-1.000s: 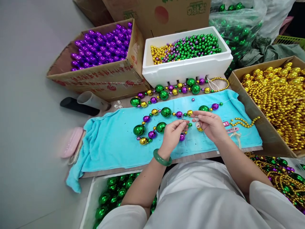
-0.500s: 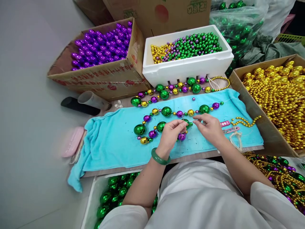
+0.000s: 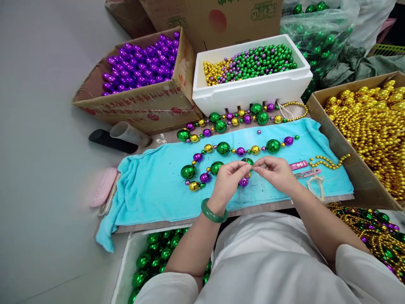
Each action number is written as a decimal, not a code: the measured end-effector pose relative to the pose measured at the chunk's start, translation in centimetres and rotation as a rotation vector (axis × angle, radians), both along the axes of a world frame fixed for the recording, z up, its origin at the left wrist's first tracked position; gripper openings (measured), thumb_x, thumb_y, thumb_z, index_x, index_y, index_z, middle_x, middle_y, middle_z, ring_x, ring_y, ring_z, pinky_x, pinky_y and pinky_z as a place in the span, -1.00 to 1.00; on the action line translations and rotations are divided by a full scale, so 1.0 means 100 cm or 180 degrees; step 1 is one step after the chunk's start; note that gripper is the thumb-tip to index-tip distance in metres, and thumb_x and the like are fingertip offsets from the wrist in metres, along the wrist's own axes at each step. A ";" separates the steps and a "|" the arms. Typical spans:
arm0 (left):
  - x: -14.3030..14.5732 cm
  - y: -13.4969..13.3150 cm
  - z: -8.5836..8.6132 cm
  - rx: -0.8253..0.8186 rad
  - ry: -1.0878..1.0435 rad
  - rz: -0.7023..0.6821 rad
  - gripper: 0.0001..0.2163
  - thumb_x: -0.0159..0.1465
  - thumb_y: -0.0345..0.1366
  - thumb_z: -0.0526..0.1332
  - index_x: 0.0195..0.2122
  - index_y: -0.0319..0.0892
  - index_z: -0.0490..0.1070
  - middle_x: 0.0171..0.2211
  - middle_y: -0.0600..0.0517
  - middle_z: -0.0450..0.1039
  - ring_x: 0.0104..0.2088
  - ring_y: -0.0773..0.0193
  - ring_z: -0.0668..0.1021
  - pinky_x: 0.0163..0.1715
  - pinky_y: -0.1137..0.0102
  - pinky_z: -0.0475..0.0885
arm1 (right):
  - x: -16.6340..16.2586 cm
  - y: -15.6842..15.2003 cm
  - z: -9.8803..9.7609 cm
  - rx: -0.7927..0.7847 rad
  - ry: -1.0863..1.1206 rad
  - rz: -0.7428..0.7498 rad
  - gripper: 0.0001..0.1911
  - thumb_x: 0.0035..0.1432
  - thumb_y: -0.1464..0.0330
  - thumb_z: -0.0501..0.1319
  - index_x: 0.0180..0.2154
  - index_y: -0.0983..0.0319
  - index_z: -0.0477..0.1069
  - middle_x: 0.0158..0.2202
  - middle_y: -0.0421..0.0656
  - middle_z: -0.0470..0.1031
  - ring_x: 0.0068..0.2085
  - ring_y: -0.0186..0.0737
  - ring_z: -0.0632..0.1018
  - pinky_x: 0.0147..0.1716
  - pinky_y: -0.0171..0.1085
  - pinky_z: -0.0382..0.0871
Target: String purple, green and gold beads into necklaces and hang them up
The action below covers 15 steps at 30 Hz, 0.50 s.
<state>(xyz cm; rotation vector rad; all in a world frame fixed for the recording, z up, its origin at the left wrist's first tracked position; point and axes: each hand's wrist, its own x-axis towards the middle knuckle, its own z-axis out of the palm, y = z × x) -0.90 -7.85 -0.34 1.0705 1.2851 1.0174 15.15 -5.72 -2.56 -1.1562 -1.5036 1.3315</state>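
My left hand [image 3: 230, 179], a green bangle [image 3: 214, 211] on its wrist, is closed in a pinch over the blue towel. A long thin needle [image 3: 239, 195] slants through its fingers. My right hand [image 3: 274, 172] pinches at the same spot, fingertips against the left ones; what lies between them is too small to make out. Around and behind the fingers curves a strand of green, purple and gold beads [image 3: 223, 148]. One large green bead [image 3: 249, 161] shows just behind the fingertips, and a purple bead [image 3: 243, 181] is partly hidden by my left hand.
Behind the towel [image 3: 152, 190] lies another beaded strand [image 3: 220, 126]. A foam box [image 3: 253, 83] of small beads, a carton [image 3: 133, 107] of purple beads and a carton [image 3: 357, 177] of gold ones surround the work surface. Pink-handled snips [image 3: 311, 172] lie at right.
My right hand has moved left and in, so its fingertips now meet those of my left hand. The small green bead seen between them before is covered. The view has shifted slightly.
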 end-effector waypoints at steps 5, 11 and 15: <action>0.000 -0.001 -0.002 0.0014 -0.0060 0.0051 -0.82 0.09 -0.20 0.32 -0.45 -0.24 0.53 -0.58 0.07 0.42 -0.53 0.41 0.39 -0.50 0.48 0.29 | 0.000 -0.002 0.007 0.0026 0.0250 -0.0104 -0.90 -0.01 0.31 0.26 -0.44 0.22 0.45 -0.39 -0.20 0.48 -0.51 -0.40 0.35 -0.55 -0.35 0.16; 0.001 -0.002 -0.003 0.0006 0.0096 0.0344 -0.79 0.07 -0.18 0.34 -0.37 -0.23 0.58 -0.53 0.03 0.49 -0.47 0.36 0.46 -0.44 0.47 0.35 | 0.001 0.002 0.013 -0.0757 0.1039 -0.0391 -0.83 -0.03 0.27 0.27 -0.47 0.22 0.34 -0.65 -0.30 0.28 -0.62 -0.42 0.26 -0.65 -0.37 0.04; 0.003 -0.005 -0.004 -0.0079 0.0138 0.0292 -0.78 0.06 -0.17 0.34 -0.37 -0.23 0.58 -0.52 0.03 0.50 -0.47 0.35 0.47 -0.43 0.46 0.36 | 0.001 0.002 0.017 -0.0429 0.0817 -0.0655 -0.82 -0.04 0.26 0.29 -0.49 0.23 0.38 -0.67 -0.33 0.15 -0.61 -0.45 0.14 -0.62 -0.36 -0.03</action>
